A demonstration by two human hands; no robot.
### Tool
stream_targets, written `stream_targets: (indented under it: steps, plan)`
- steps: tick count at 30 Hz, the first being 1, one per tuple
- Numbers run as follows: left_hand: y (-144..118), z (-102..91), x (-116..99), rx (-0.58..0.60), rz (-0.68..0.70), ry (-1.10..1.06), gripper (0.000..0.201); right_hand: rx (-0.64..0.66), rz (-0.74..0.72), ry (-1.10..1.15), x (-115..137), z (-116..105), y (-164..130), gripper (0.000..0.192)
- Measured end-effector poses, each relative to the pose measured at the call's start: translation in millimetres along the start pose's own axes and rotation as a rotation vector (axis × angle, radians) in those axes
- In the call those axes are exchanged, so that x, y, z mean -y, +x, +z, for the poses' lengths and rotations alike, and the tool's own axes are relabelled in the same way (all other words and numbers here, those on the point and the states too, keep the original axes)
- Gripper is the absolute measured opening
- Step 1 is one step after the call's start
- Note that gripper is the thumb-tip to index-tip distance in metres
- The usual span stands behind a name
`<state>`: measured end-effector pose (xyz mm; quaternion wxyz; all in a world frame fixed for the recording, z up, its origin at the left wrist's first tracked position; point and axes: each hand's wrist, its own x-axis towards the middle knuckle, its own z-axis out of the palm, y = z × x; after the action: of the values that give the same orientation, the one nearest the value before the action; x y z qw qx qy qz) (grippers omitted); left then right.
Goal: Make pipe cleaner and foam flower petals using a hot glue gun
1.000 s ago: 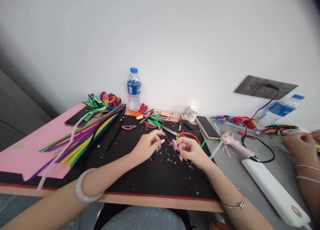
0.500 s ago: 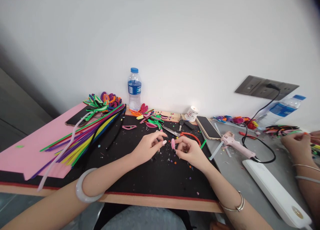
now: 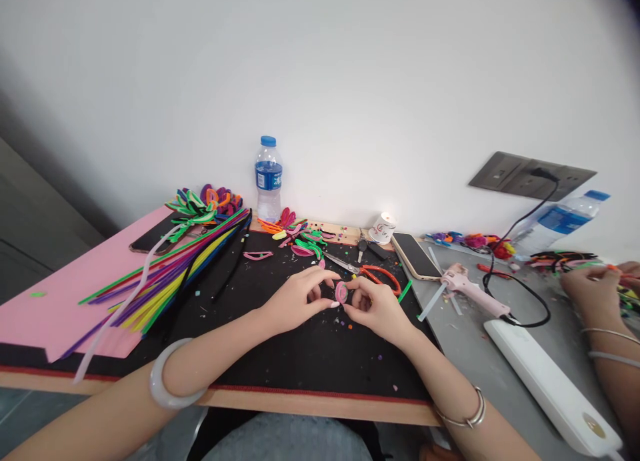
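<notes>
Between my hands is a small pink loop of fuzzy pipe cleaner [image 3: 341, 292], with some green showing inside it. My right hand [image 3: 377, 309] pinches its right side between thumb and fingers. My left hand [image 3: 300, 297] reaches in from the other side, thumb and forefinger apart. Its thumb tip is at the lower edge of the loop; whether it presses on it I cannot tell. Just beyond my fingers lie orange-handled scissors [image 3: 383, 274]. Behind them is a pile of pink and green pipe-cleaner loops [image 3: 310, 242], and a single pink loop [image 3: 258, 255] rests to the left.
Long pipe cleaners [image 3: 165, 281] lie across pink sheets [image 3: 55, 297] at left. A water bottle [image 3: 269, 181] and a paper cup [image 3: 383, 228] stand by the wall. Rightward are a phone [image 3: 416, 255], a corded glue gun [image 3: 475, 293], a white power strip [image 3: 550, 387] and another person's hands [image 3: 595, 291].
My left hand has moved right, bringing its thumb to the pink loop. My right hand has shifted slightly left with the loop, which now faces me more.
</notes>
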<state>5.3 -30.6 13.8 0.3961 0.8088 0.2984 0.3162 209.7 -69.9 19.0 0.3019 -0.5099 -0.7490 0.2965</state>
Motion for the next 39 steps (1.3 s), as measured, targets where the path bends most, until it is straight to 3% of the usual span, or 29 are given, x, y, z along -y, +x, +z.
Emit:
stream_targets:
  steps: [25,39]
  plan:
    - [-1.1,-2.4,-0.2,0.081,0.101,0.128,0.022,0.078,-0.013,-0.101,1.3,3.6,-2.6,0.017]
    - [0.6,-1.6,-2.2,0.068,0.089,0.093,0.019,0.049,0.018,0.008,-0.4,1.7,-0.5,0.022]
